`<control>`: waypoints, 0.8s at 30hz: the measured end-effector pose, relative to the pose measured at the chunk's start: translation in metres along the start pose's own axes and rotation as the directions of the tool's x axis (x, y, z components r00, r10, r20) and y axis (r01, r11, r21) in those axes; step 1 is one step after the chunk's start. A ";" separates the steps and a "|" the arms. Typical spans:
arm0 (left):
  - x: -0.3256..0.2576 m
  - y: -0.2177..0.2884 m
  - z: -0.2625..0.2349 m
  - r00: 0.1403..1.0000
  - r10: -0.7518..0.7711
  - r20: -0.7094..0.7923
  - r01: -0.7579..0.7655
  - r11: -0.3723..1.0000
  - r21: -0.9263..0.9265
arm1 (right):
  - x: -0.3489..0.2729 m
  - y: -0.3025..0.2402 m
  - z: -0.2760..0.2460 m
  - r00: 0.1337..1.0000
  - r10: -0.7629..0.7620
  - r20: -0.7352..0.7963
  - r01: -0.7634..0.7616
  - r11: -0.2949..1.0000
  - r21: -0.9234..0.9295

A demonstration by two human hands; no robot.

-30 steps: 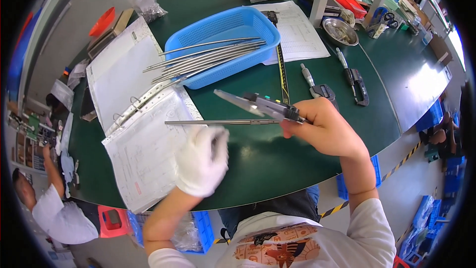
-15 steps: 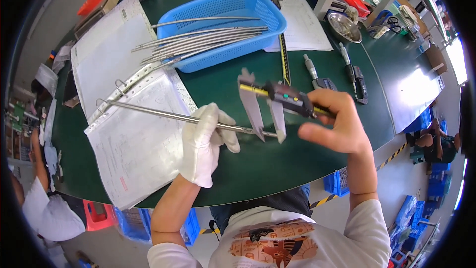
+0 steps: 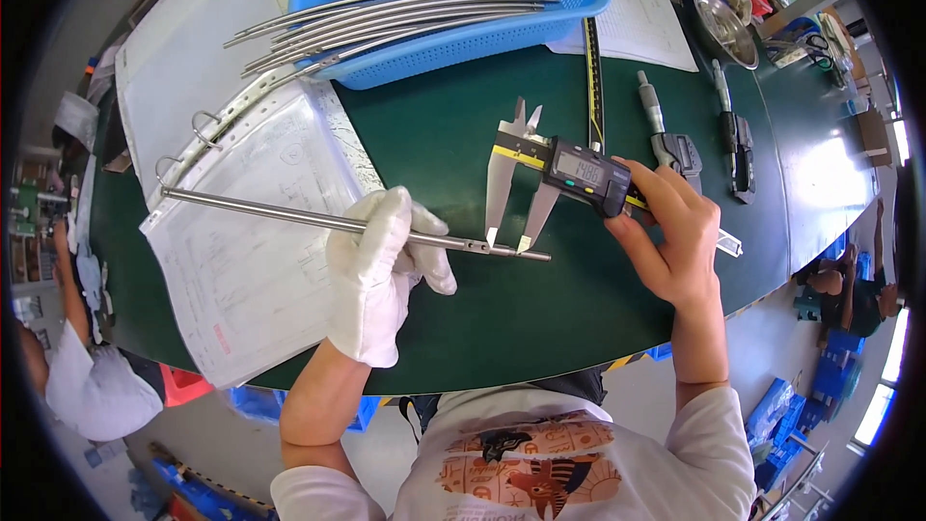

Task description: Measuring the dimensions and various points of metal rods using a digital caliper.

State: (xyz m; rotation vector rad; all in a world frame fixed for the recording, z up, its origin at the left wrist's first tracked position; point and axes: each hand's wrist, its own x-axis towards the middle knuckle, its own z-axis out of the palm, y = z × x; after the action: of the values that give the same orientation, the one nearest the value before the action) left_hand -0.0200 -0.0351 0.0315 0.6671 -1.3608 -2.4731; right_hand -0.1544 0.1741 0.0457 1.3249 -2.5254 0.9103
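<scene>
My left hand [image 3: 378,275], in a white glove, grips a long thin metal rod [image 3: 280,216] near its right end and holds it level over the green table [image 3: 453,318]. My bare right hand [image 3: 672,238] holds a digital caliper [image 3: 569,172] by its display body. The caliper's two lower jaws point down and straddle the rod's right tip [image 3: 511,250]. The rod's left part passes over an open ring binder [image 3: 241,232].
A blue plastic basket [image 3: 463,0] with several similar rods stands at the back. A steel ruler [image 3: 593,77], two micrometers [image 3: 666,135] and paper sheets [image 3: 637,10] lie to the right. A person in white [image 3: 77,386] is at the far left.
The caliper has swung down from above the rod, and its jaws now sit on the rod's right tip. My left hand with the rod has shifted slightly.
</scene>
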 end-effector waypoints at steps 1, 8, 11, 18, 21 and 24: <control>0.000 -0.001 -0.001 1.000 -0.011 -0.001 0.011 1.000 0.004 | 0.000 0.001 0.001 1.000 -0.015 0.001 0.015 1.000 -0.008; 0.000 -0.003 0.000 1.000 0.021 0.016 -0.021 1.000 -0.013 | -0.002 0.002 0.002 1.000 -0.014 -0.014 0.014 1.000 -0.009; 0.001 -0.003 -0.001 1.000 0.022 0.019 -0.022 0.999 -0.027 | -0.002 0.001 0.002 1.000 -0.002 -0.006 0.002 1.000 -0.026; 0.000 -0.002 -0.001 1.000 0.018 -0.002 -0.018 0.999 -0.039 | -0.002 -0.001 0.002 0.999 -0.003 -0.035 0.001 0.999 -0.051; 0.001 -0.002 -0.001 1.000 0.005 0.003 -0.005 1.000 -0.028 | -0.002 0.001 0.002 0.999 -0.004 -0.054 0.001 0.998 -0.060; 0.001 -0.003 -0.003 1.000 -0.001 0.031 0.002 0.999 -0.051 | -0.003 0.001 0.002 0.996 -0.018 -0.082 0.012 0.997 -0.076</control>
State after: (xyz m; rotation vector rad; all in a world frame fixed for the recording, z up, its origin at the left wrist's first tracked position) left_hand -0.0190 -0.0363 0.0272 0.6216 -1.3028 -2.5202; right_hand -0.1535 0.1755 0.0429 1.2560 -2.4590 0.8392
